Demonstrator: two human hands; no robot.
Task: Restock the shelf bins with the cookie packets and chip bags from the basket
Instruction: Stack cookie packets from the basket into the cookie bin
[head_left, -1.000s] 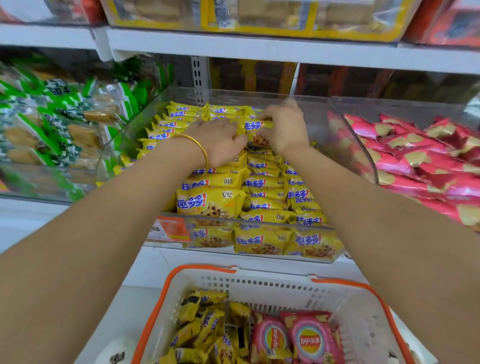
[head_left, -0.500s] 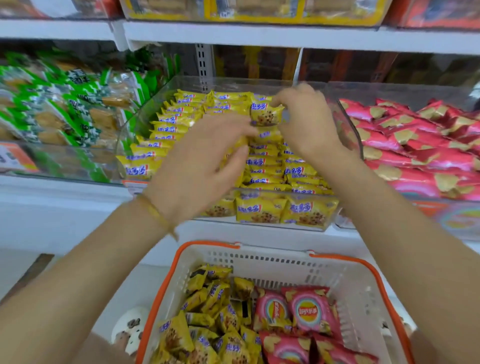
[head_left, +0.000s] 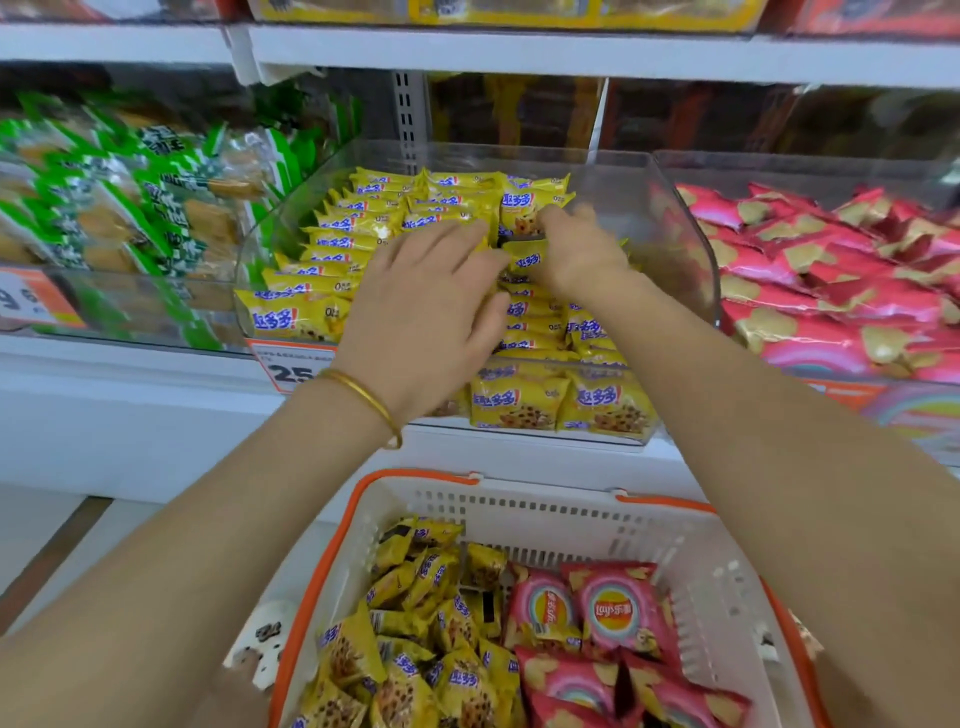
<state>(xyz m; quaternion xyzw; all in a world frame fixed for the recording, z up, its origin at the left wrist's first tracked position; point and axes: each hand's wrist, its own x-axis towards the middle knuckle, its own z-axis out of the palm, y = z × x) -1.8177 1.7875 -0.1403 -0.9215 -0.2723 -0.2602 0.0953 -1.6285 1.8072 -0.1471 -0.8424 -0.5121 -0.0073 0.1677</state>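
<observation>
A clear shelf bin (head_left: 675, 223) holds rows of yellow cookie packets (head_left: 353, 228). My left hand (head_left: 431, 312), with a gold bangle on the wrist, lies on the middle rows with fingers stretched out over the packets. My right hand (head_left: 576, 249) is just beside it, fingers curled round one yellow cookie packet (head_left: 524, 258) at the top of the middle row. Below the shelf stands a white basket (head_left: 545, 509) with an orange rim. It holds loose yellow cookie packets (head_left: 415, 639) on the left and pink chip bags (head_left: 613, 613) on the right.
A bin of pink chip bags (head_left: 831, 270) is to the right of the cookie bin, and a bin of green-wrapped snacks (head_left: 130, 208) to the left. An upper shelf board (head_left: 519, 52) overhangs the bins. An orange price tag (head_left: 291, 366) hangs on the shelf front.
My left hand, lifted clear of the bin half a second ago, has come down flat onto the packets. My right hand moved from the back of the bin toward the middle row.
</observation>
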